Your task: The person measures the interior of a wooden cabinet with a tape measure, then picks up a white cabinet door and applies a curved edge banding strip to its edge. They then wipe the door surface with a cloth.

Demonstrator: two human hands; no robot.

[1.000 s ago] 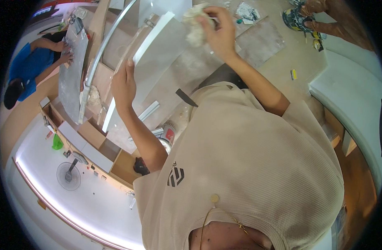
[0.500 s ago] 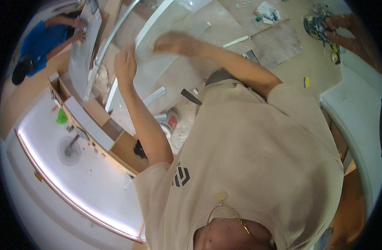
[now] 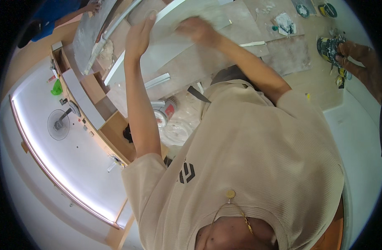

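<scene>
A large pale panel (image 3: 164, 50) with a raised white edge strip (image 3: 116, 68) lies in front of me. My left hand (image 3: 139, 36) is closed at that strip, fingers together and pointing away from me. The strip passes beneath the hand, and part of the grip is hidden. Over the panel, to the right, my right hand (image 3: 197, 30) is smeared by motion. Its fingers cannot be made out, nor whether anything is in them. A short white profile piece (image 3: 157, 81) lies nearer my body, beyond a tub with a red label (image 3: 170, 109).
At the right, another person's paint-marked hands (image 3: 345, 52) are at a dark bucket (image 3: 326, 49). A person in blue (image 3: 53, 14) works at the far left. A wooden drawer unit (image 3: 118, 129) stands left of me, with a fan (image 3: 59, 124) beyond it.
The whole view has shifted, so the room's things sit elsewhere in the picture. My left hand stays at the white strip. My right hand, blurred in both frames, remains over the panel.
</scene>
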